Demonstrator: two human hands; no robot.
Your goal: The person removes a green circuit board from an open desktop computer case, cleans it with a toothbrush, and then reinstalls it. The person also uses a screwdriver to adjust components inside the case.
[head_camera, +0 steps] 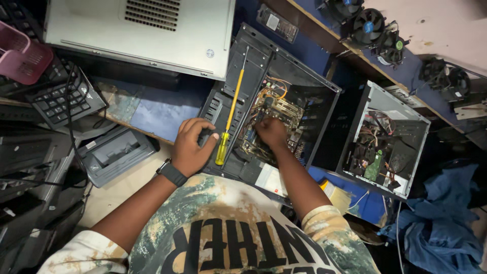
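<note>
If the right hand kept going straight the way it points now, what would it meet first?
The right hand points down into the open computer case; it would probably meet the motherboard and its orange cables first, though depth is unclear.

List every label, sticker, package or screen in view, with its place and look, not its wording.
Round sticker: small pale disc on the grey casing at top, near its right corner.
White label: small rectangle on a dark flat device on the blue shelf, upper middle.
White sheet: pale rectangle at the open computer case's lower edge, under the right forearm.
Screens: none lit or visible.
</note>
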